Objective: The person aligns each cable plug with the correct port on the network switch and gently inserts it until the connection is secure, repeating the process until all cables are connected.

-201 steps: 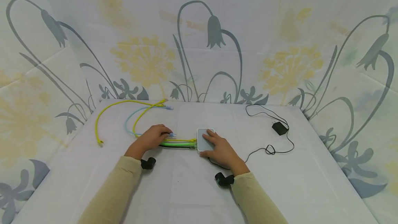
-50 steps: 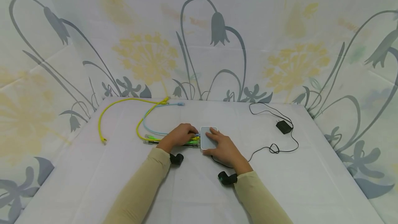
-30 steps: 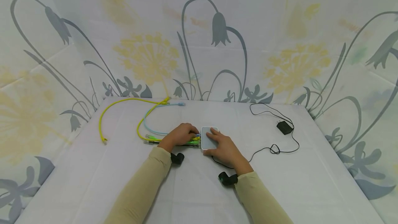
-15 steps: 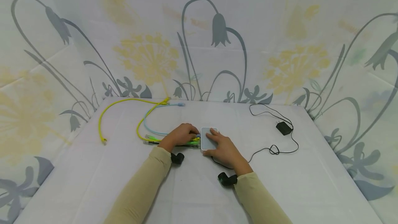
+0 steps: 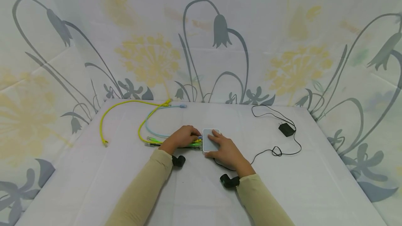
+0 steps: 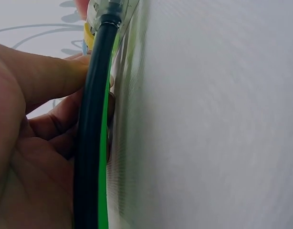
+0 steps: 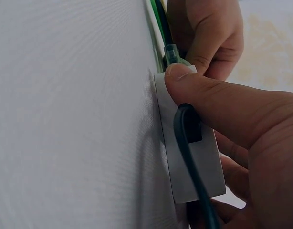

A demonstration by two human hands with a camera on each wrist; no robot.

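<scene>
My right hand (image 5: 227, 152) grips a small white network switch (image 5: 206, 145), thumb on the near side and fingers over its top. At the switch's left side, my left hand (image 5: 183, 136) pinches the plug end of a light blue network cable (image 5: 154, 132). Its fingers mostly hide that plug, so how far it sits in the port cannot be seen. Beside it a green cable (image 6: 103, 167), a black cable (image 6: 91, 129) and a yellow cable (image 5: 140, 127) run to the same side. In the right wrist view a dark power cord (image 7: 188, 157) enters the switch's near side.
A second yellow cable (image 5: 101, 125) curves across the table's back left. The light blue cable's far plug (image 5: 183, 106) lies near the back edge. To the right sits a black power adapter (image 5: 286, 129) with its thin cord (image 5: 292, 152) looped on the white tablecloth (image 5: 194, 194).
Since the oldest frame my left hand has carried the light blue cable's end rightward to the switch. Over the last second or so both hands have stayed nearly still.
</scene>
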